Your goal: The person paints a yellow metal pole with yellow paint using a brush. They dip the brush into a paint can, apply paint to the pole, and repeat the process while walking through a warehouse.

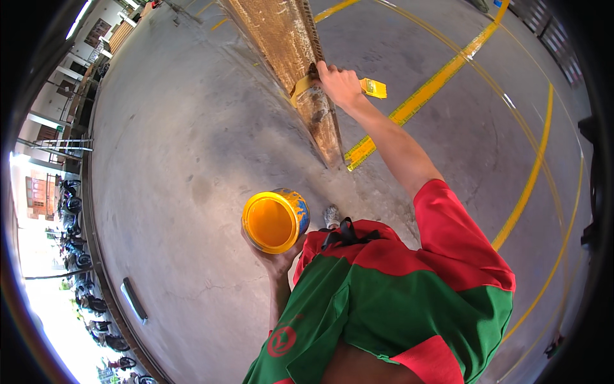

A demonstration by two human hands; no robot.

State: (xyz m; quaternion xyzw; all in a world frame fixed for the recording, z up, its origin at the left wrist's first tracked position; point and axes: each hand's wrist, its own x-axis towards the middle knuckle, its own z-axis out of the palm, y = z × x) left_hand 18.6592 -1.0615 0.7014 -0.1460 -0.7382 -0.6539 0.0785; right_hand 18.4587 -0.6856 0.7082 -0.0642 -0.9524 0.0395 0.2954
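My left hand (276, 261) is wrapped around a paint can (299, 208) from below, left of my body. The can's rim is coated in yellow, and yellow paint (268, 224) shows inside. Ahead, my right hand (340, 83) is closed at the edge of a rusty steel column (281, 38). A yellow-coated paintbrush (373, 88) sticks out on the right side of that hand; its other end is hidden by my fingers. Just left of the fingers, a yellow patch (300, 88) marks the column.
Grey concrete floor (173, 192) surrounds the column, with yellow painted lines (441, 83) on the right. A dark and pale bar-like object (134, 299) lies at the lower left. Several motorbikes (77, 256) stand beyond the floor's left edge. My shoe (331, 216) is close to the column's foot.
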